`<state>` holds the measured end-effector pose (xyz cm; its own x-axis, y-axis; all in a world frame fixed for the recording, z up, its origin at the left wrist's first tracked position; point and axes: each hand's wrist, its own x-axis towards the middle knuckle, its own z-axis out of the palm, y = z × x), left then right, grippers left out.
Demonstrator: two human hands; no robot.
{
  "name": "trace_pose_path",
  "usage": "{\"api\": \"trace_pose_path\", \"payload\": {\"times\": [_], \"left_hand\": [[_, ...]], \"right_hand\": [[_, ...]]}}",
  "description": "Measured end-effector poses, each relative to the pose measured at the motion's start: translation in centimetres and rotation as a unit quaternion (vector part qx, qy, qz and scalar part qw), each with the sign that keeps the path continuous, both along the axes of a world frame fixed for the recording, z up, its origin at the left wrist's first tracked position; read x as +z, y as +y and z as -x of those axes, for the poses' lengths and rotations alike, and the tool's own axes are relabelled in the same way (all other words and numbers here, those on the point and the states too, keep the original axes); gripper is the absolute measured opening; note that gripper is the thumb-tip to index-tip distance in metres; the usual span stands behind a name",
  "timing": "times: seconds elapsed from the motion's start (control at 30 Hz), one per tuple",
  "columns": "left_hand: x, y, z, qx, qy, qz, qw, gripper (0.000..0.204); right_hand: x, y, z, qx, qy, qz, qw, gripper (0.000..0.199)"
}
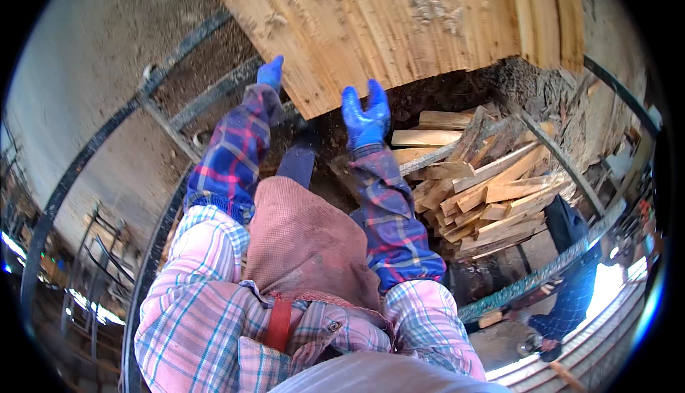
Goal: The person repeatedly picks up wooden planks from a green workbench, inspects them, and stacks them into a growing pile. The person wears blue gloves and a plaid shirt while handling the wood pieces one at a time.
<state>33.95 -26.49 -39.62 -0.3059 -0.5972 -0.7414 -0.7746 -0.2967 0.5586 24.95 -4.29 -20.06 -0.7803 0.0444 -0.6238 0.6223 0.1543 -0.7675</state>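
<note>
A broad stack of pale wooden boards (371,29), laid side by side, lies ahead of me with its near edge slanting. Beside the boards' left corner is my left hand (270,73) in a blue glove; a digit points forward, and the other fingers are partly hidden. My right hand (366,116), also blue-gloved, is just short of the near edge. Its thumb and fingers are spread, with nothing between them. Both forearms reach forward in dark plaid sleeve covers.
Split wood pieces (492,200) are piled at the right, inside a metal frame (564,157). Curved metal rails (78,157) run along the left. Another person's dark-clothed leg (574,286) shows at the lower right. Wood dust lies beneath the boards.
</note>
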Motion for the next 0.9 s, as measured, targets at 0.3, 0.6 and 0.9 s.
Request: {"api": "trace_pose_path", "payload": {"times": [0.3,0.6,0.9], "left_hand": [[19.9,19.9,15.9,-0.047,0.374,-0.221,0.899,0.025],[48.8,53.7,9.7,-0.550,0.460,0.212,0.664,0.043],[51.6,71.3,-7.3,-0.772,0.412,0.139,0.464,0.020]], "right_hand": [[29.7,10.1,9.7,0.037,0.248,0.228,0.941,0.034],[33.8,58.9,-12.9,0.066,0.268,-0.389,0.879,0.091],[28.5,74.9,-44.9,-0.095,0.121,-0.488,0.859,0.086]]}}
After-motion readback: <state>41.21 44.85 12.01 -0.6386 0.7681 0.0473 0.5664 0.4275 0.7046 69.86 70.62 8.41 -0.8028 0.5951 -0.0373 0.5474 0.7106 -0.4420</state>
